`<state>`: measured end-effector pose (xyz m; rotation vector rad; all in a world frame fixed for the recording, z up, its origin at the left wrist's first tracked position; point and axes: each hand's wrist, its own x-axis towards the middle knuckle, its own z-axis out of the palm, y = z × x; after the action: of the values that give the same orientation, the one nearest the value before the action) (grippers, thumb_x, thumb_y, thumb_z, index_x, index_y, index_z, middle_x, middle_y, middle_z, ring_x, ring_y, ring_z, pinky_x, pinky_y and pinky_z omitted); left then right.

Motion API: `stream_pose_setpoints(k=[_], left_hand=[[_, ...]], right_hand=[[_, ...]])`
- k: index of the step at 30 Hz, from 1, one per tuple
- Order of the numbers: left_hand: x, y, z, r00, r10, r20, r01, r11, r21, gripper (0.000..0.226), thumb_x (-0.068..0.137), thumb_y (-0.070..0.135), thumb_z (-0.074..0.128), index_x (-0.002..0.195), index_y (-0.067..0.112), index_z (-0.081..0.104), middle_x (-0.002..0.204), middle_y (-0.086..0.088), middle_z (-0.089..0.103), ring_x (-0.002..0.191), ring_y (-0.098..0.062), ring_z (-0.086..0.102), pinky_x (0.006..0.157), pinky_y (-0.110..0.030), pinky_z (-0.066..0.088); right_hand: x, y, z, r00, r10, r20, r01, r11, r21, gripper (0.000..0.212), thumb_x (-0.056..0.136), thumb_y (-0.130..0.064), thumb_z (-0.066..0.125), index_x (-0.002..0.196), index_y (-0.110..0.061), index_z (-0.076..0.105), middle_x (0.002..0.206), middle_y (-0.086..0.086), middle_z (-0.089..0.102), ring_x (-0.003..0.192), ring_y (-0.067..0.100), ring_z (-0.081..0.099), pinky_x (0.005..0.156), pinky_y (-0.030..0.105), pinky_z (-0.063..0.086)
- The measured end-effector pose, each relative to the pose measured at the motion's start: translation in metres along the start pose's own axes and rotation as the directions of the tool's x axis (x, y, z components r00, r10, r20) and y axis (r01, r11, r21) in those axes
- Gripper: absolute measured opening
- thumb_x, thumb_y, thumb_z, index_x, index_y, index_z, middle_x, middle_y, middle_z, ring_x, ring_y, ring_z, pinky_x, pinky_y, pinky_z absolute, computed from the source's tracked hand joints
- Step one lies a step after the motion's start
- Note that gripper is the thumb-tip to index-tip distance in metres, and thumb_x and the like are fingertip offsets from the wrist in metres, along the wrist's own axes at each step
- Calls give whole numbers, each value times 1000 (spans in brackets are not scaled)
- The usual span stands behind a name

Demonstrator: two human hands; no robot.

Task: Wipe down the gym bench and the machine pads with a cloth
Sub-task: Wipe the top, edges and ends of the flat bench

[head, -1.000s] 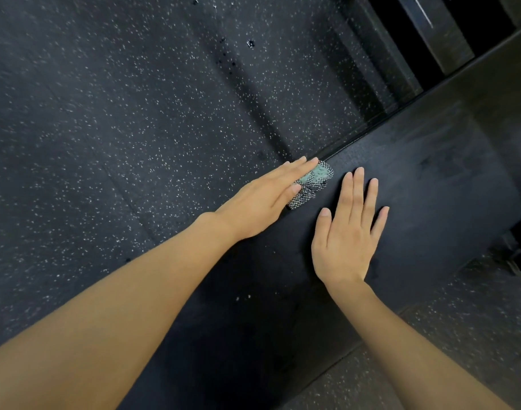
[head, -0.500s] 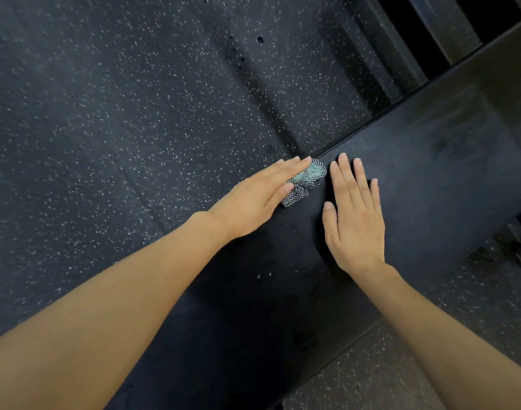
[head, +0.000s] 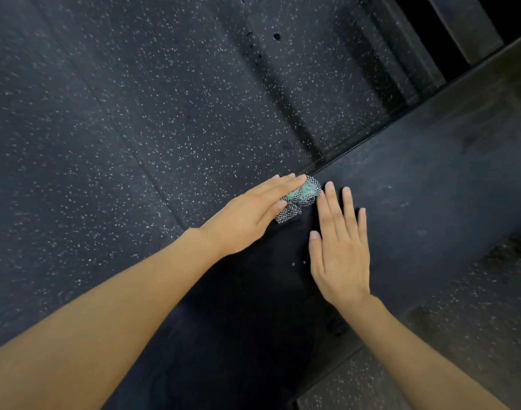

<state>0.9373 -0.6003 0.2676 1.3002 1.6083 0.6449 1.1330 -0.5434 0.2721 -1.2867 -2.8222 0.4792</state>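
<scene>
Compared with a second ago, the right hand [head: 339,253] lies closer to the cloth [head: 303,196], its fingers turned from pointing up the bench [head: 430,187] to pointing at the cloth; the left hand [head: 253,214] and the cloth sit at the same edge as before.

The left hand lies flat on the cloth with its fingers straight and together, pressing down rather than curling round it. The cloth (a small bunched wad, teal with a black-and-white checked border) shows past the fingertips, on the bench's long left edge where the black pad meets the speckled floor [head: 135,113].

The right hand rests palm down on the bare pad, fingers straight and slightly spread, holding nothing. Its forefinger tip is just beside the cloth; whether they touch cannot be told. More speckled floor shows along the bench's right edge.
</scene>
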Motion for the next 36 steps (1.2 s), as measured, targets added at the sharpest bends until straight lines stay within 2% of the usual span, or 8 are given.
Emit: stream_pose_setpoints(k=[3,8,17,20,24,28,33,36], left_hand=[[-15,-6,-3,1000,-12,11,12,1000,-9,49,108,25,31,151,47,19,162,18,23,151,0,9,125,-33,18],[-38,-15,-8,999,-34,41,34,999,-9,50,108,25,31,149,50,17,162,21,21,150,5,6,123,-21,11],[-45,-17,-10,997,-29,67,28,999,17,51,108,27,28,151,49,12,163,25,9,149,7,2,117,-10,5],[-30,-12,-9,998,-9,66,9,1000,-2,51,108,27,28,154,43,14,164,22,7,151,3,3,119,-13,6],[-2,-3,-3,999,18,43,-18,1000,-17,51,109,26,29,156,39,15,165,16,10,152,-4,6,124,-28,14],[21,8,-1,998,37,41,-37,999,4,51,109,21,30,158,32,18,166,11,13,153,-9,10,123,-29,17],[24,8,0,998,51,23,-51,998,-22,50,109,22,31,157,31,21,165,8,19,152,-11,14,124,-36,20],[13,3,-1,999,46,25,-46,999,-5,50,109,21,31,157,32,21,165,9,17,152,-8,11,123,-27,14]], right_hand=[[-7,-11,5,1000,15,9,-15,1000,-21,59,98,-24,28,156,-11,23,165,1,15,153,24,8,122,47,8],[-7,-12,6,999,31,21,-30,997,-72,61,97,-25,28,156,-11,23,165,1,16,153,23,9,122,45,7],[-6,-13,5,999,37,26,-35,996,-83,61,98,-25,26,157,-13,20,166,0,14,154,22,6,123,45,5],[-6,-14,6,999,41,20,-39,996,-79,62,97,-25,26,157,-13,20,166,0,14,154,22,6,123,46,6],[-6,-13,7,999,33,6,-33,996,-81,59,98,-26,26,155,-12,20,165,2,16,153,24,9,123,48,8],[-6,-12,9,999,32,-13,-33,996,-78,57,97,-26,28,152,-12,23,163,5,23,152,25,12,123,47,8],[-6,-11,10,999,41,-33,-43,998,-55,57,96,-24,30,152,-12,27,162,4,25,152,24,13,123,45,6],[-5,-12,10,998,41,-37,-42,998,-47,57,96,-24,30,152,-12,27,162,3,24,152,23,13,123,45,7]])
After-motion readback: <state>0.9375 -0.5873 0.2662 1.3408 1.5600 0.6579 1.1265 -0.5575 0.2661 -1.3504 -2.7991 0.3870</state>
